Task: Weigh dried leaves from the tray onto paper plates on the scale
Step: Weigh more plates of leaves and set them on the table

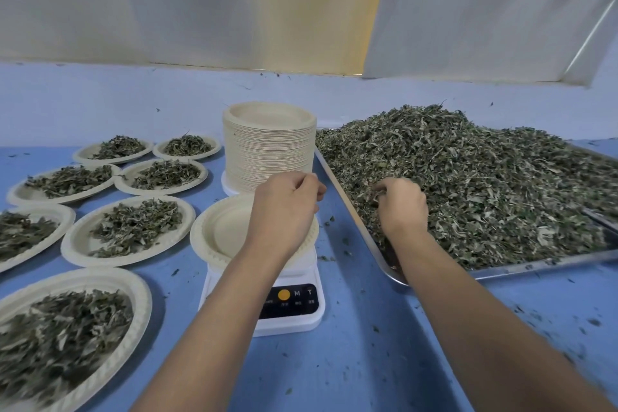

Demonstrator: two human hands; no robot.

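Amid tray's dried leaves, right hand fingers curled, clutching them.

Blue table, scale, tray, plate stack, filled plates

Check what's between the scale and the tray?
Head view: only bare blue tabletop with a few stray leaf bits separates the scale from the tray. The left hand hangs over the scale's plate, not in that gap.
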